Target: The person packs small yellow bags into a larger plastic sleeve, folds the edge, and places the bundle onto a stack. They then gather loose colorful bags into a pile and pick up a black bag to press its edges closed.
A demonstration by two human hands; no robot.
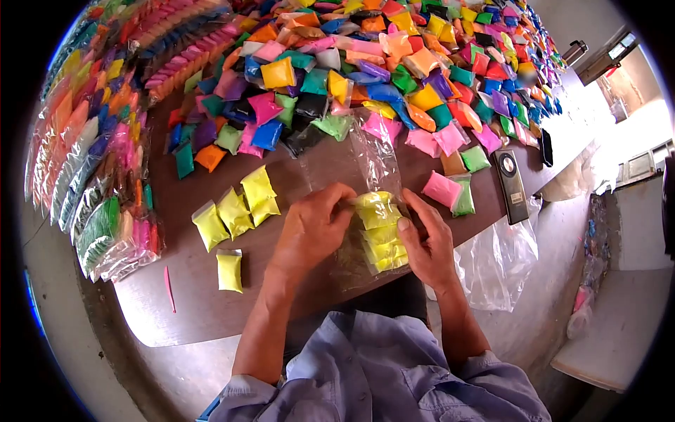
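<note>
Between my hands a clear plastic bag (380,158) lies on the table, its upper end stretched toward the pile. Inside it a stack of yellow packets (384,243) sits in a column. My left hand (316,221) is closed, its fingertips pinching at the left edge by the topmost yellow packet. With thumb and fingers, my right hand (427,243) grips the bag's right side around the packets. To the left lie several loose yellow packets (233,212), one yellow packet (229,271) apart and nearer the table edge.
A big heap of coloured packets (365,77) covers the back of the table. Filled clear bags (98,204) stand along the left. A phone (511,186) lies at the right edge, above an empty plastic bag (499,260). A thin pink strip (169,288) rests front left.
</note>
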